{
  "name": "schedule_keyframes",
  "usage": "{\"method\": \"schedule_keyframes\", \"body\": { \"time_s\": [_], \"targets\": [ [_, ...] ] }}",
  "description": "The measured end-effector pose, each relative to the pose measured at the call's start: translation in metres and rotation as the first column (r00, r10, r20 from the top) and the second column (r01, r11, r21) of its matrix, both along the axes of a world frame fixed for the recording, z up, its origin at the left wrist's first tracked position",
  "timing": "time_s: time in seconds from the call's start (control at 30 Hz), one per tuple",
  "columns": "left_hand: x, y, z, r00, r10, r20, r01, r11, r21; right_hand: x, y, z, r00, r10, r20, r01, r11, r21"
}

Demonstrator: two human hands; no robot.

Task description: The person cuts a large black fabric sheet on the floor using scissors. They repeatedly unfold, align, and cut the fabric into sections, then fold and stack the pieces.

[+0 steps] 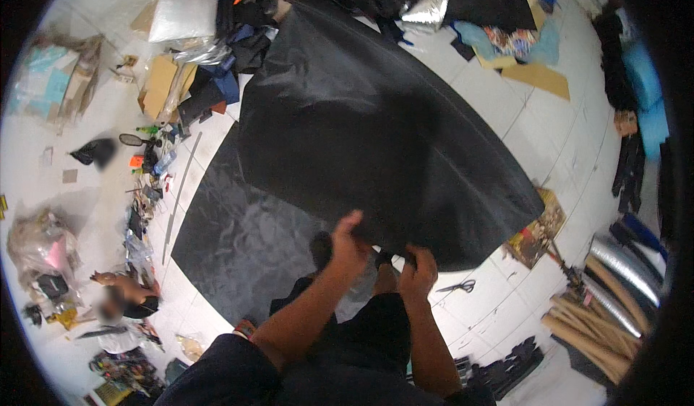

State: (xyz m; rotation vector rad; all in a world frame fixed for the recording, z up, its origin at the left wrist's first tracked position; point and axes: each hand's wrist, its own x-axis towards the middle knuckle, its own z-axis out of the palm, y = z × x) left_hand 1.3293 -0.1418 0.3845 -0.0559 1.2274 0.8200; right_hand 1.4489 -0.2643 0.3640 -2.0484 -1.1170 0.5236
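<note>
A large black sheet (340, 146) with a dull sheen spreads across the middle, its near edge raised toward me. Under it lies another dark, wrinkled sheet (231, 247) on the floor; I cannot tell whether the two are one folded piece. My right hand (418, 270) is closed at the near edge of the upper sheet, pinching it. My left hand (349, 247) is at that same edge a little to the left, fingers stretched out against the black material. Part of its fingers is hard to make out. Black-handled scissors (458, 286) lie on the floor, right of my right hand.
Bags and scraps of material (183, 16) pile up at the far side. Small tools and bits (148, 189) line the left, where another person (130, 296) sits. Rolls of material (596, 326) lie at the lower right, a stained board (538, 232) by the sheet's right corner.
</note>
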Motion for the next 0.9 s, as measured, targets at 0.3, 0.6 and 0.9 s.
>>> {"method": "schedule_keyframes", "body": {
  "time_s": [0.3, 0.6, 0.9],
  "targets": [
    [-0.277, 0.155, -0.036, 0.972, 0.046, -0.231, -0.013, 0.99, 0.143, -0.069, -0.092, 0.075, 0.995, 0.024, 0.092, 0.009, 0.942, -0.336],
    [-0.36, 0.089, -0.026, -0.519, -0.339, -0.785, 0.854, -0.162, -0.494, -0.144, -0.159, 0.056, 0.983, 0.062, 0.171, 0.062, 0.771, -0.634],
    [-0.375, 0.057, 0.022, 0.757, -0.143, -0.638, 0.268, 0.958, 0.105, -0.153, -0.208, 0.044, 0.968, 0.17, 0.186, -0.008, 0.758, -0.652]
  ]
}}
